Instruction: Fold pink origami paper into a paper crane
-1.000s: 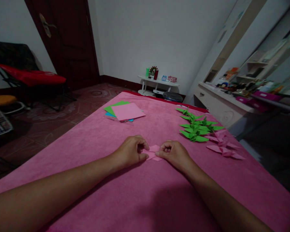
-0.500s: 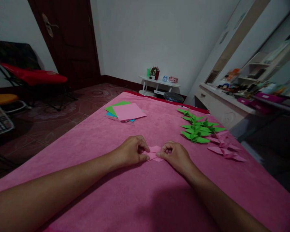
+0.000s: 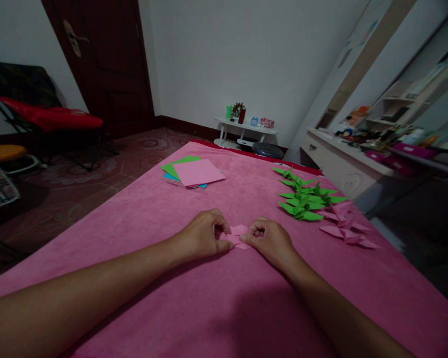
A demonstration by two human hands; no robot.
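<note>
A small piece of folded pink origami paper (image 3: 239,229) lies on the pink cloth between my hands. My left hand (image 3: 208,231) has its thumb and fingers curled on the paper's left side. From the right, my right hand (image 3: 269,237) pinches the paper's other side between thumb and forefinger. Fingers cover both ends of the piece, and the fine creases are too small to make out.
Beyond my left hand sits a stack of square paper (image 3: 199,172) in pink, green and blue. Several green paper cranes (image 3: 302,201) stand at the right, with pink paper cranes (image 3: 349,233) beside them. A cluttered dresser (image 3: 351,159) borders the cloth-covered surface (image 3: 134,308).
My left thumb has slid slightly right along the folded paper. My right hand stays nearly still, keeping its pinch. The cranes and the paper stack are unmoved.
</note>
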